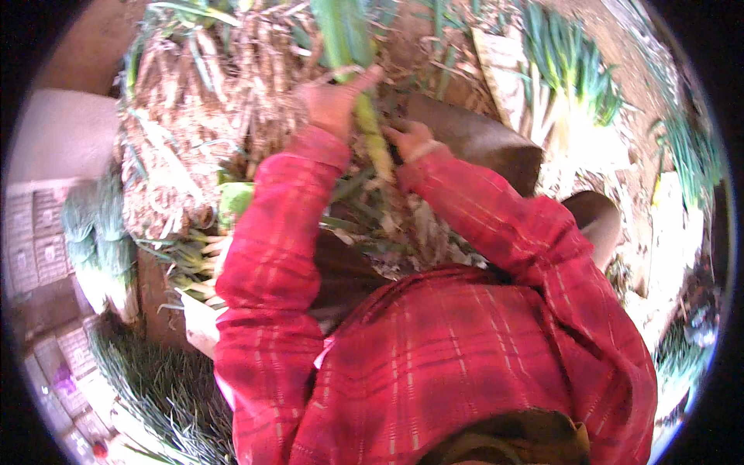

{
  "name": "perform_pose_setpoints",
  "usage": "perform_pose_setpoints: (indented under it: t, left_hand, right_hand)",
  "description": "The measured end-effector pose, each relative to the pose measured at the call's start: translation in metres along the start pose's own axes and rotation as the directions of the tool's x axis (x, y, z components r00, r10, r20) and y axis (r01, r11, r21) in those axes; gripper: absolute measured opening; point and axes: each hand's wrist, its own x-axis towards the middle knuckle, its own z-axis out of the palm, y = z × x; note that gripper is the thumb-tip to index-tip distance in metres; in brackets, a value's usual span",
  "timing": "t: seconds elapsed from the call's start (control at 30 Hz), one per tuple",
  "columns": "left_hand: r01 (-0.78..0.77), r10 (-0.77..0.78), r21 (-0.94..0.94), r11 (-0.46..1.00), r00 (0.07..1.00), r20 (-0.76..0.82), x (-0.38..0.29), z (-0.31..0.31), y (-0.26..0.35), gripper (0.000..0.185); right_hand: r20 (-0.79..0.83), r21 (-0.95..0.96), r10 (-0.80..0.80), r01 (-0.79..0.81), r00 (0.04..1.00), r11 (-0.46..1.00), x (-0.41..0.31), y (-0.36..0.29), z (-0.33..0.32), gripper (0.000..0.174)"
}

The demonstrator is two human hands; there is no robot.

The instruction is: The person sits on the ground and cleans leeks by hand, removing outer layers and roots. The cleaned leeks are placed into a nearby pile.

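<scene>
My left hand (337,96) is closed around a leek (367,125) near the base of its broad green leaves. The leek slants down from there, its yellowish stalk and root end pointing towards my lap. Beside the stalk, on its right, is my right hand (411,139), with fingers bent near it; whether they touch it or hold something is blurred. To the left of my left hand lies a big heap of unpeeled leeks (256,75) with dry brown outer leaves. Loose peelings (430,232) lie below my hands.
Leeks with white stalks (572,110) lie at the upper right, more (689,157) at the far right. Tied green bundles (99,244) stand at the left, above a mass of green leaves (168,389). A container (200,322) of trimmed stalks is by my left arm.
</scene>
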Motion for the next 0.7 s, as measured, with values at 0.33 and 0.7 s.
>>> perform_pose_setpoints:
  t: [0.33,0.7]
  left_hand:
    - [-0.148,0.098,-0.204,0.968,0.966,-0.240,0.008,0.008,-0.004,0.026]
    - [-0.221,0.087,-0.378,0.899,0.937,-0.339,0.054,-0.095,0.048,0.041]
  right_hand:
    - [0.257,-0.101,0.658,-0.657,0.708,0.747,-0.045,-0.005,0.010,0.048]
    - [0.425,-0.701,0.548,-0.121,0.720,0.703,-0.098,0.127,0.098,0.031]
